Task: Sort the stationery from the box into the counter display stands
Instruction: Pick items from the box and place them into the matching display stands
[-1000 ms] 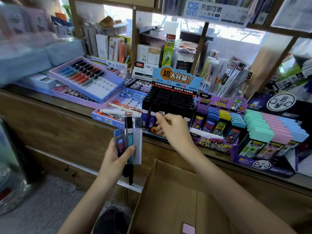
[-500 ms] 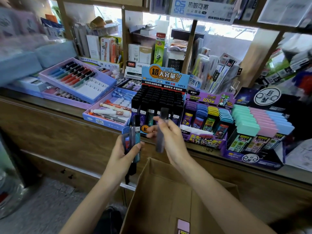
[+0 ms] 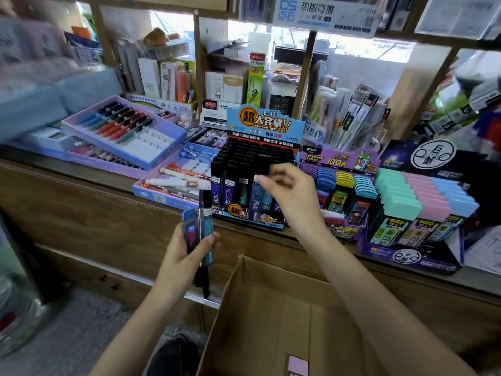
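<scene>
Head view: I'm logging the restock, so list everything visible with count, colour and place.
Lead-refill display stand: one, blue header, black-capped cases, counter centre.
Lead case being slotted: one, black cap, front row, at right fingertips.
Held stationery bundle: a few pieces, blue, teal, black, in left hand.
Ultraman lead stand: one, purple, right of centre.
Pastel-capped case stand: one, purple; teal, pink, blue caps, far right.
Pen trays: several, lilac and blue, counter left.
Cardboard box: one, brown, below counter.
Shelf stock: many, mixed, behind.
Hands: left hand gripping bundle; right hand at stand.

Bright window backlight; edges blurred and bent (wide-angle), centre sharp.
</scene>
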Demonstrator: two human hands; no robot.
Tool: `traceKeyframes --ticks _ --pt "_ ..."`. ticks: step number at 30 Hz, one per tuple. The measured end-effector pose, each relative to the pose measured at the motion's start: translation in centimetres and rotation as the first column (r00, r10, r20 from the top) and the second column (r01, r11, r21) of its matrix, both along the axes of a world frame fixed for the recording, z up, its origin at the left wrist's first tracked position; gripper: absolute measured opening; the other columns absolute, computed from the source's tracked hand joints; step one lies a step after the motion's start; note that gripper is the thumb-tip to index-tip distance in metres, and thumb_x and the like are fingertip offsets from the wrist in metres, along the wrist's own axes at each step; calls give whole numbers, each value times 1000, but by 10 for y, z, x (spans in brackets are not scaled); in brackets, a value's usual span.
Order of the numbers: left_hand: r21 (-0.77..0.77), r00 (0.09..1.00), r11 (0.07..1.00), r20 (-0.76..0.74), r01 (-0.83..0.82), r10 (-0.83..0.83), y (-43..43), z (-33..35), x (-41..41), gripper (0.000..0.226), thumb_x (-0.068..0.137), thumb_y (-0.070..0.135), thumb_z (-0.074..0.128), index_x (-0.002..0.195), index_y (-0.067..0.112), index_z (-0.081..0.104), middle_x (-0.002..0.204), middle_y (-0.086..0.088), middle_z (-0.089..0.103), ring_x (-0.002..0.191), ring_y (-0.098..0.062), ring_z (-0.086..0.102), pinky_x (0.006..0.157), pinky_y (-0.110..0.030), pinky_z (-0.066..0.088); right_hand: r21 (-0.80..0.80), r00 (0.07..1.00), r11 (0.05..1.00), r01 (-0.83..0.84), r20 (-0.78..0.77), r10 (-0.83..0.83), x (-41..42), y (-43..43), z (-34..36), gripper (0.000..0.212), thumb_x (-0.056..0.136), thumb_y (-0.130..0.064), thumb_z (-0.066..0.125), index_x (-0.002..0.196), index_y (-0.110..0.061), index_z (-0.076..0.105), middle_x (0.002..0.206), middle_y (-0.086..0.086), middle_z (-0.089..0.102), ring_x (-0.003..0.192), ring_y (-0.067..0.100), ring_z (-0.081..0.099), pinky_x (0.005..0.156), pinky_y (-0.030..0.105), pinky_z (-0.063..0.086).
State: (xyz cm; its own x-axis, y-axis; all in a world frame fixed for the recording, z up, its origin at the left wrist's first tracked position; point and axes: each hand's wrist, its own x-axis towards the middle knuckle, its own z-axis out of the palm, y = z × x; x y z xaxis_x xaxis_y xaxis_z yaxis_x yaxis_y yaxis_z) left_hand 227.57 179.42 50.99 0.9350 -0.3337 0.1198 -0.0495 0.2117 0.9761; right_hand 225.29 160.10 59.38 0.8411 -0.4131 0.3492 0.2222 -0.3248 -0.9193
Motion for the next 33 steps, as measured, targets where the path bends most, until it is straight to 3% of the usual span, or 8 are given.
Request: traceKeyframes --ticks 5,11,18,25,30,33 --pt "21 1000 1000 6 -9 9 6 -1 4 25 87 9 57 107 23 54 91 4 72 83 -8 69 68 -14 52 -139 996 987 85 29 -82 19 3 5 11 83 -19 71 93 -16 66 83 -8 66 79 10 66 76 29 55" --pt "17 1000 1000 -14 -8 8 11 -4 4 25 87 10 57 109 23 54 92 4 72 84 -8 68 69 -17 52 -322 984 930 176 50 -168 31 17 -17 27 82 -19 72 107 -9 70 93 1 72 84 7 63 82 18 51" --pt "-5 1000 1000 -26 -14 14 12 -6 7 26 88 6 55 110 21 54 91 3 73 83 -8 69 68 -15 53 -299 981 939 170 -37 -189 35 15 -19 25 83 -19 71 106 -8 71 94 6 72 86 11 66 82 24 53" --pt "-20 999 1000 -39 9 -9 9 -7 6 35 78 22 60 112 24 54 96 2 72 88 -11 68 71 -22 53 -317 963 932 176 -141 -229 39 12 -26 21 85 -19 69 97 -2 71 86 11 72 77 16 67 77 29 55" --pt "-52 998 998 -45 47 -49 2 -5 3 38 76 24 61 114 22 55 95 2 73 87 -11 69 71 -18 54 -642 931 757 123 -190 -313 36 12 -18 32 91 -34 60 77 -7 69 56 3 60 52 14 56 54 24 42" --pt "-63 995 995 -50 78 -81 0 -5 0 41 76 27 63 115 22 55 97 0 72 88 -13 69 72 -18 54 -667 931 710 227 -64 -359 17 12 -22 29 95 -35 51 88 -12 67 64 -2 63 52 10 51 47 24 35"
